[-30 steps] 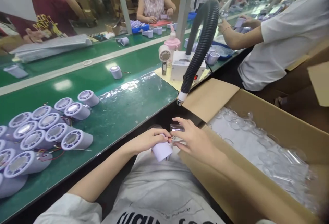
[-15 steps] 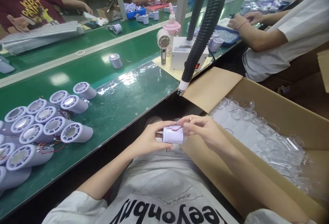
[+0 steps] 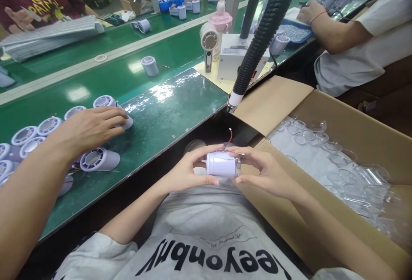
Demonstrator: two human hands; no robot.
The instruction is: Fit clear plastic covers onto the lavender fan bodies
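Observation:
In front of my shirt a lilac cylindrical fan housing (image 3: 222, 164) lies on its side. My left hand (image 3: 188, 169) grips its left end between thumb and fingers. My right hand (image 3: 265, 169) closes round the right end, where a clear plastic piece (image 3: 237, 167) shows at the rim. Thin wires (image 3: 230, 136) with small white connectors stick out above the housing, near my fingertips. On the green bench to the left stand several similar housings (image 3: 100, 159). Another person's hand (image 3: 93, 127) reaches over them and touches one at the back.
An open cardboard box (image 3: 347, 121) at my right holds several clear plastic parts (image 3: 360, 185). A black flexible hose (image 3: 257, 44) hangs over the bench edge beside a white machine (image 3: 230, 63). A handheld fan (image 3: 209, 44) stands there. Co-workers sit across and to the right.
Another person's arm has come in from the left over the standing housings. My right fingers have spread from a pinch at the wires to a grip round the housing's right end.

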